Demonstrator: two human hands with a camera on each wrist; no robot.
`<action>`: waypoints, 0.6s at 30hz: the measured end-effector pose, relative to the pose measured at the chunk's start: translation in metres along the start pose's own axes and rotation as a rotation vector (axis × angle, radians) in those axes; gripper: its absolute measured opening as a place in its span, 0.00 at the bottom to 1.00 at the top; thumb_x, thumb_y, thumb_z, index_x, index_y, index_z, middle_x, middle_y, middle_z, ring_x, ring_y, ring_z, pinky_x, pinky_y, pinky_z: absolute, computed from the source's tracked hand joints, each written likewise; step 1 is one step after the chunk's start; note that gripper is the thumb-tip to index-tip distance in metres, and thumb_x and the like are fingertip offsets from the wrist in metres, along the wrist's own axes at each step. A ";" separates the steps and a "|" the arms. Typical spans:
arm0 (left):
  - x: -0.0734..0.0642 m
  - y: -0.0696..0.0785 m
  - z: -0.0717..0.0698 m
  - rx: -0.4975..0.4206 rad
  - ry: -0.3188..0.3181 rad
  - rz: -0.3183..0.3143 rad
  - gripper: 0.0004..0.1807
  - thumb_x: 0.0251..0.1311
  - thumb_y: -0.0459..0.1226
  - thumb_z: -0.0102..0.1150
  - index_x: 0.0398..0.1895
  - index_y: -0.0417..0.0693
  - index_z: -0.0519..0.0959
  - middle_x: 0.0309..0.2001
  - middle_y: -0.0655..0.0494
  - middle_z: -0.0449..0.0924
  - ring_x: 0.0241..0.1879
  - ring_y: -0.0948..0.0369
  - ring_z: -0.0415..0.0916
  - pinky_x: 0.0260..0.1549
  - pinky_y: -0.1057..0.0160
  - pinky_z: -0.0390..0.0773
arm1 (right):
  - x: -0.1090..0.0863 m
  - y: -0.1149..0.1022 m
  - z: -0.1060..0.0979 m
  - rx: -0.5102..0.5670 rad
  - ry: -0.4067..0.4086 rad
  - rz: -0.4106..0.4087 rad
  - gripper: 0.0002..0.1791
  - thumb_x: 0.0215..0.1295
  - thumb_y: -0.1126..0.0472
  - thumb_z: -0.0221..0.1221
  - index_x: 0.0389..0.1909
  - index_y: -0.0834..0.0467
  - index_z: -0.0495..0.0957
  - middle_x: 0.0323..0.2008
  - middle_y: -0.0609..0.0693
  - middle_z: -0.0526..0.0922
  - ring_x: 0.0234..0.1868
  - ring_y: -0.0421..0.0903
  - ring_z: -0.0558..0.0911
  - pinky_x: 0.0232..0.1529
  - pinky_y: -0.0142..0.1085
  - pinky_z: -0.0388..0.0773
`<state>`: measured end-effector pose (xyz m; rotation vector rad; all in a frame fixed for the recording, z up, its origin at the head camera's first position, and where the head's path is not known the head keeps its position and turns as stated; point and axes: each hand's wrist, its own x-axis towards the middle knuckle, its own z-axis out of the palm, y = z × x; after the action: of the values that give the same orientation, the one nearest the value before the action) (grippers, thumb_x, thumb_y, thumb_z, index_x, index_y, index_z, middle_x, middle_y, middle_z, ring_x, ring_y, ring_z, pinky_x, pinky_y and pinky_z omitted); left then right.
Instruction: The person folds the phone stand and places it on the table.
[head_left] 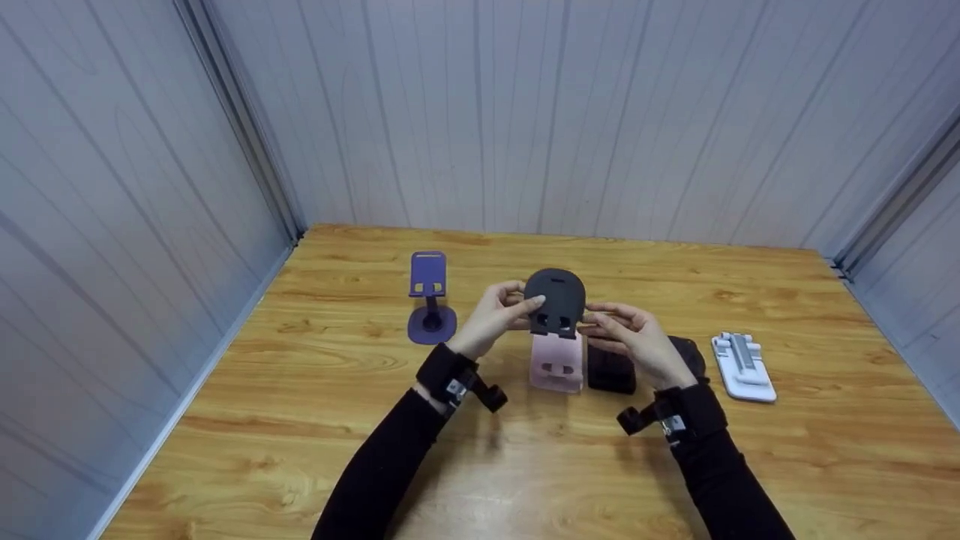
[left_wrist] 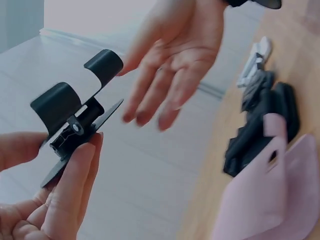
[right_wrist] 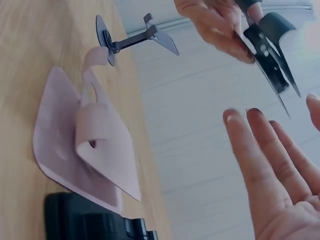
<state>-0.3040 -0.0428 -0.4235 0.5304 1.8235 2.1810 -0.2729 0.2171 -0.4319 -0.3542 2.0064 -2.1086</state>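
Raised over the table, a black phone stand (head_left: 556, 295) with a rounded plate and two curved hooks is in my left hand (head_left: 487, 322). The thumb presses one face and the fingers back the other, as the left wrist view shows. At the stand's right side is my right hand (head_left: 637, 339), its fingers (right_wrist: 280, 170) extended and apart from the stand in the right wrist view. Below the held stand, a pink phone stand (head_left: 556, 367) stands on the table. A black stand (head_left: 611, 373) sits directly right of it.
A purple phone stand (head_left: 428, 274) stands upright on its round base at the back left. Partly behind my right wrist lies another black stand (head_left: 690, 355). A white folded stand (head_left: 745, 369) lies farther right on the wooden table (head_left: 262, 457). Pale panel walls (head_left: 517, 112) enclose the table.
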 end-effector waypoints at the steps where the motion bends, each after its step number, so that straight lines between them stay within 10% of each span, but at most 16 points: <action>1: 0.000 0.002 -0.003 -0.006 0.003 0.001 0.03 0.76 0.27 0.56 0.46 0.36 0.79 0.31 0.59 0.87 0.33 0.66 0.87 0.43 0.62 0.90 | -0.001 -0.001 0.000 -0.014 0.007 -0.013 0.25 0.84 0.64 0.53 0.72 0.75 0.67 0.50 0.47 0.88 0.52 0.42 0.88 0.62 0.41 0.84; 18: -0.005 -0.003 -0.042 0.144 0.080 -0.091 0.08 0.77 0.28 0.57 0.36 0.43 0.78 0.34 0.55 0.74 0.33 0.66 0.79 0.38 0.68 0.87 | -0.011 -0.020 -0.007 -0.388 0.188 -0.157 0.18 0.80 0.67 0.58 0.64 0.72 0.77 0.58 0.67 0.85 0.52 0.35 0.86 0.53 0.27 0.83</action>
<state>-0.3177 -0.0817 -0.4337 0.3852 2.0169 2.0502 -0.2640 0.2282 -0.4123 -0.3981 2.5818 -1.8867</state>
